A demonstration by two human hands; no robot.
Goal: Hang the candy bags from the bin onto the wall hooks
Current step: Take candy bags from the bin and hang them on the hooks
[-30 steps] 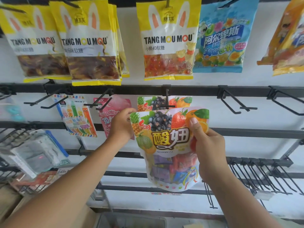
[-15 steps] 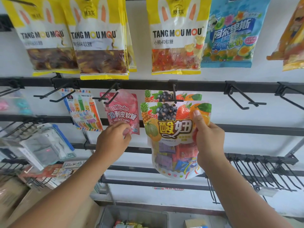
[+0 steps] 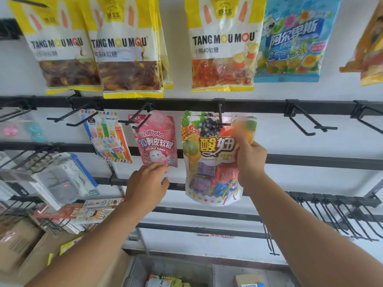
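A fruit-print candy bag (image 3: 209, 150) hangs against the wall with its top at a black hook (image 3: 221, 119) on the middle rail. My right hand (image 3: 250, 160) grips the bag's right edge, its thumb blurred over the upper right corner. My left hand (image 3: 147, 185) is lower and to the left, off the bag, with loosely curled fingers holding nothing. Its fingertips reach the bottom edge of a pink fudge bag (image 3: 155, 139). The grey bin (image 3: 136, 270) stands on the floor below, with more candy bags (image 3: 165, 281) showing inside.
Yellow gummy bags (image 3: 221, 44) and a blue bag (image 3: 290, 38) hang on the top row. Bare hooks (image 3: 306, 125) stick out to the right and further hooks at the lower right (image 3: 342, 214). Stationery packs (image 3: 51, 179) and cardboard boxes (image 3: 24, 245) crowd the left.
My left hand let go of the fruit bag and dropped down-left below the pink bag. The fruit bag rose up to the hook, with my right hand still on it.
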